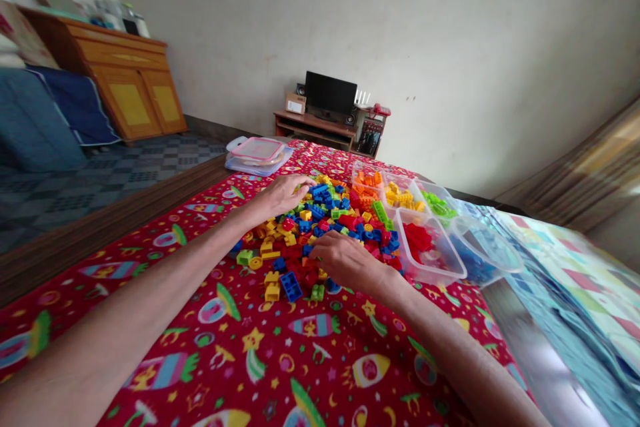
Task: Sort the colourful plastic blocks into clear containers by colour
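A mixed pile of plastic building bricks [316,211] in blue, yellow, red, green and orange lies on the red patterned cloth [270,353]. At the pile's far left edge is my left hand [286,195], its fingers stretched over the bricks and somewhat apart, with nothing visible in them. My right hand [342,257] reaches into the near side with fingers bent downward and loosely apart. Its fingertips are partly hidden among the bricks. Just in front of it lie a blue brick [291,286], a yellow brick [272,288] and a green brick [317,292].
Right of the pile, clear plastic boxes hold sorted bricks: orange bricks [367,190], yellow bricks [400,197], green bricks [438,204], red bricks [418,240]. A round tub [493,247] holds blue pieces. Stacked lids [257,151] sit far left. A bed [575,267] adjoins on the right.
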A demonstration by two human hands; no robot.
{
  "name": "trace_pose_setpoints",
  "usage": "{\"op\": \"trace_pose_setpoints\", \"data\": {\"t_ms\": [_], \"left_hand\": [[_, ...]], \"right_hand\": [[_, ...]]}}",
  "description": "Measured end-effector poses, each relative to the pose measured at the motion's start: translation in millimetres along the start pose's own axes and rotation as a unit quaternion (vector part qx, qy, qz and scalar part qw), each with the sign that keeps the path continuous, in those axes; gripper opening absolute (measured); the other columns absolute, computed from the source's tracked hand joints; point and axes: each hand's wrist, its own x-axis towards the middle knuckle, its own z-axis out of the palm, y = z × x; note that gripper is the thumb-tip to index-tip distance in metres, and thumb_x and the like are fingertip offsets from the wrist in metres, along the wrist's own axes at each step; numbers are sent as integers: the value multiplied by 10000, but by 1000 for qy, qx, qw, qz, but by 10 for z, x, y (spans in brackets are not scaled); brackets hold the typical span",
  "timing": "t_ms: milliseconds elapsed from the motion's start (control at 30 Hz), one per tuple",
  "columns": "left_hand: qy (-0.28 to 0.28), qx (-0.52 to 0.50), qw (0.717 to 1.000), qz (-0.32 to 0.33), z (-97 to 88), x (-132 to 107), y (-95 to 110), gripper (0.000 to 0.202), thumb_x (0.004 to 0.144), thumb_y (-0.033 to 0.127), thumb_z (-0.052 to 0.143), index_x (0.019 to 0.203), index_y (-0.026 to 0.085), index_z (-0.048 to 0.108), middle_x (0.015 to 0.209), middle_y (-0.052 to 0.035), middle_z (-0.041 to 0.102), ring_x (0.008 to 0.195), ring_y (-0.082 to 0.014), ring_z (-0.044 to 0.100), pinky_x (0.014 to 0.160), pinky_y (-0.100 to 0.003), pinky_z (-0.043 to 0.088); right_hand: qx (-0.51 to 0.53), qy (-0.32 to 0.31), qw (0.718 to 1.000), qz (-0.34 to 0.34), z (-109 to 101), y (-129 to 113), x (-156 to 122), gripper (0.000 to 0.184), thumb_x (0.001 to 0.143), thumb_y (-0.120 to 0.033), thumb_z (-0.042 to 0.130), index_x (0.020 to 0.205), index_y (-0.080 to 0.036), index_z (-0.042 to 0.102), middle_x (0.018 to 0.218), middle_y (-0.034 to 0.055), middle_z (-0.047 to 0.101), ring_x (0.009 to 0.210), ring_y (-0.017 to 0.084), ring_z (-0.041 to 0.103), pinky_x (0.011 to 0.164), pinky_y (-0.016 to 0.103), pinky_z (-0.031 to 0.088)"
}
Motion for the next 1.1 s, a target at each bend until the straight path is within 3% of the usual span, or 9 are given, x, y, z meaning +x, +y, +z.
{"op": "trace_pose_setpoints", "data": {"t_ms": [133,267,367,467,567,700,800,900,1100], "left_hand": [[-22,59,998,4,19,-7,-280,372,840,285,382,1043,167,671,1026,-81,701,978,-219,634,920,-337,474],[-38,63,996,-58,50,-55,-566,410,865,343,348,1064,155,653,1068,-96,690,1010,-228,627,937,-334,469],[-46,32,992,-117,36,-125,-656,483,889,393,298,1167,138,599,1210,-104,640,1118,-239,584,994,-341,433],[-60,-19,987,-147,28,-217,-653,556,905,447,246,1252,125,539,1318,-110,572,1227,-239,513,1067,-346,360],[-56,-96,981,-162,62,-286,-632,597,907,515,239,1305,148,492,1328,-104,567,1250,-228,500,1081,-344,349],[-36,-202,961,-187,161,-275,-639,686,881,602,260,1365,144,424,1319,-131,574,1232,-234,524,1044,-354,400],[-54,-191,965,-172,223,-217,-629,732,860,642,271,1366,139,439,1351,-124,548,1250,-245,505,1067,-361,371],[-112,-131,977,-123,256,-179,-582,754,842,665,294,1368,149,452,1411,-101,490,1285,-258,462,1090,-359,334],[-152,-28,988,-30,292,-183,-517,675,881,557,307,1387,125,423,1431,-114,462,1290,-247,450,1098,-351,311]], "right_hand": [[-74,-31,992,98,-94,123,-77,199,877,-62,449,844,-146,627,875,74,657,782,147,562,619,245,340],[-97,-18,983,153,-223,199,-137,252,853,-11,401,840,-144,615,806,59,647,679,124,526,566,256,283],[-83,-7,984,155,-247,138,-119,247,862,-26,394,859,-144,612,775,44,642,619,107,499,548,256,262],[-70,-45,989,119,-187,18,-90,223,873,-56,412,856,-149,614,760,42,636,597,107,492,537,253,278],[-82,-61,991,83,-85,-66,-97,217,847,-41,434,881,-155,615,824,63,644,689,131,536,578,250,350],[-98,-56,988,104,-16,-83,-133,240,850,-52,442,986,-162,605,945,92,646,804,160,570,648,268,431],[-97,-74,985,122,-37,-80,-149,247,862,-60,433,1024,-151,597,970,100,647,851,179,583,680,284,455],[-94,-88,984,122,-71,-76,-161,229,866,-57,430,991,-141,602,956,101,643,861,181,580,702,281,456],[-61,-79,990,96,-66,-33,-186,220,844,-29,444,928,-140,613,912,81,630,803,149,573,703,250,458]]}}
